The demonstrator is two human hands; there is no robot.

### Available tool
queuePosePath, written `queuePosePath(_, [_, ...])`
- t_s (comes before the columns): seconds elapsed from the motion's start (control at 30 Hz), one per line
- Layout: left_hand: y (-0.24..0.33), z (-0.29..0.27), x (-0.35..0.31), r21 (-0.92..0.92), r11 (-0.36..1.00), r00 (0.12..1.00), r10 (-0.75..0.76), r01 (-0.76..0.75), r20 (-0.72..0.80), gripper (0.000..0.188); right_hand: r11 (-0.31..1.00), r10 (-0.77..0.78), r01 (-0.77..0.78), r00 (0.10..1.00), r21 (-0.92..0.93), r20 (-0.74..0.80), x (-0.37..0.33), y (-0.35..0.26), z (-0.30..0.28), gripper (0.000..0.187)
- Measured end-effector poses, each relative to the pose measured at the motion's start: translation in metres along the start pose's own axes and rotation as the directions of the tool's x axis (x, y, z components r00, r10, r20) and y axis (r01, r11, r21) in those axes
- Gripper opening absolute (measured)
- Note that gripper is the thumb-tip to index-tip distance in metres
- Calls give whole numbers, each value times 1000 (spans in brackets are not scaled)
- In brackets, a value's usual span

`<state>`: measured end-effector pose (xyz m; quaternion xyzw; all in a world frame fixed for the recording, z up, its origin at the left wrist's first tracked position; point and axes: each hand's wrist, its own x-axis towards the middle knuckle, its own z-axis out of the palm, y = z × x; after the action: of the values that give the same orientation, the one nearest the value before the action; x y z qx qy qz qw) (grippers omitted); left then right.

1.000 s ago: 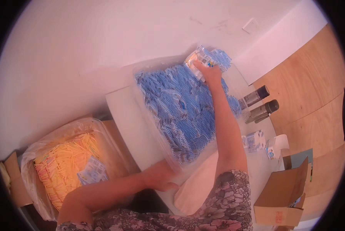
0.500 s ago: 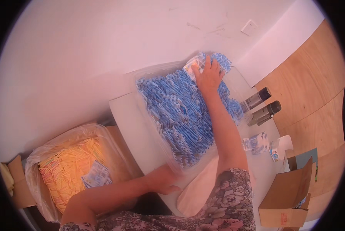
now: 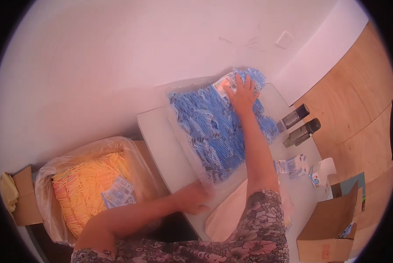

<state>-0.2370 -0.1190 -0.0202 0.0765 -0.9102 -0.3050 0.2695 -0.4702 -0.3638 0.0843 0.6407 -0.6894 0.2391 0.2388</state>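
beside a pale wall [image 3: 95, 65] stands a white table [image 3: 161, 144], carrying a clear tub [image 3: 188, 147] filled with blue-striped packets [image 3: 214, 131]. at the tub's eight o'clock, off the table, sits a plastic-lined carton [image 3: 141, 179] of yellow sticks [image 3: 82, 188], one clear packet [image 3: 118, 192] lying on them. an open brown box [image 3: 323, 221] is at four o'clock; a pale pink cloth [image 3: 227, 212] lies at six, and two dark-capped bottles [image 3: 301, 133] are at three. the right hand [image 3: 243, 97] is at one o'clock, palm down on the packets, its grip loose, fingers spread and thumb apart. the left hand [image 3: 194, 197] is at seven, by the tub's near corner; its fingers are partly hidden, so i cannot tell whether its grip holds the rim. between bottles and box, a few small blue-and-white packets [image 3: 297, 166] lie on the table.
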Motion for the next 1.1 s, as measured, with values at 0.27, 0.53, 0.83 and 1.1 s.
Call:
queuePosePath(0.27, [-2, -2, 0, -9, 999, 998, -46, 47, 51, 35, 1000, -19, 19, 999, -22, 27, 2, -1, -19, 72])
queuePosePath(0.53, [-19, 14, -9, 90, 996, 999, -20, 18, 29, 40, 999, -7, 8, 1000, 51, -21, -7, -13, -54, 77])
queuePosePath(0.83, [63, -16, -32, -139, 990, 981, -50, 25, -186, 22, 744, -496, 536, 843, 399, -208, -127, -101, -208, 43])
queuePosePath(1.1, [53, -103, -200, 261, 517, 533, -490, 815, -690, 34, 609, -570, 531, 810, 589, -141, -282, -171, -214, 37])
